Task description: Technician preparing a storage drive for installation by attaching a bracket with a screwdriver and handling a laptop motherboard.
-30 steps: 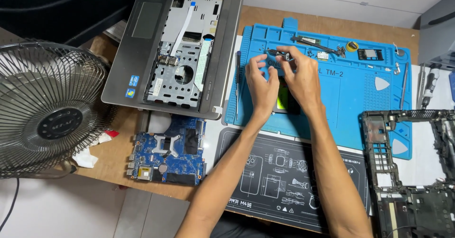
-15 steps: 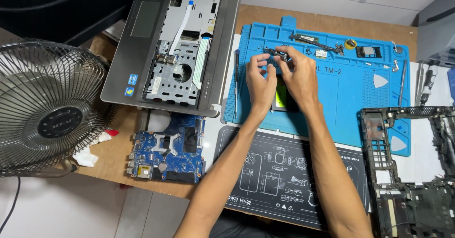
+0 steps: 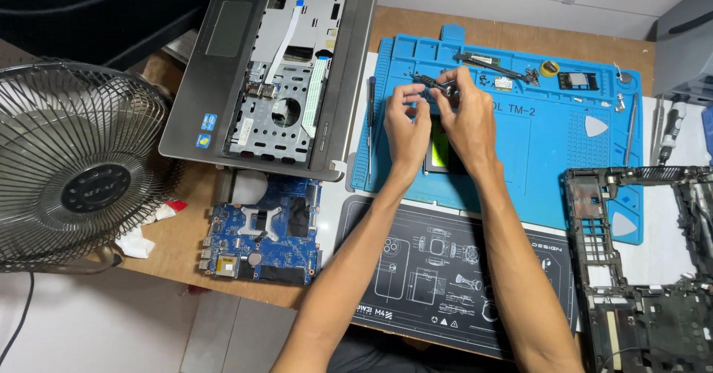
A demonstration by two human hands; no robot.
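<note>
A small dark metal part [image 3: 434,85] is held above the upper left area of the blue repair mat [image 3: 549,150], pinched between the fingers of the left hand [image 3: 407,124] and the right hand [image 3: 464,117]. Both sets of fingers are closed on it. A screwdriver [image 3: 370,124] is laid along the mat's left edge. Left of the mat a grey laptop palmrest [image 3: 223,61] is seen, with a blue motherboard [image 3: 261,230] below it on the bench [image 3: 186,195].
</note>
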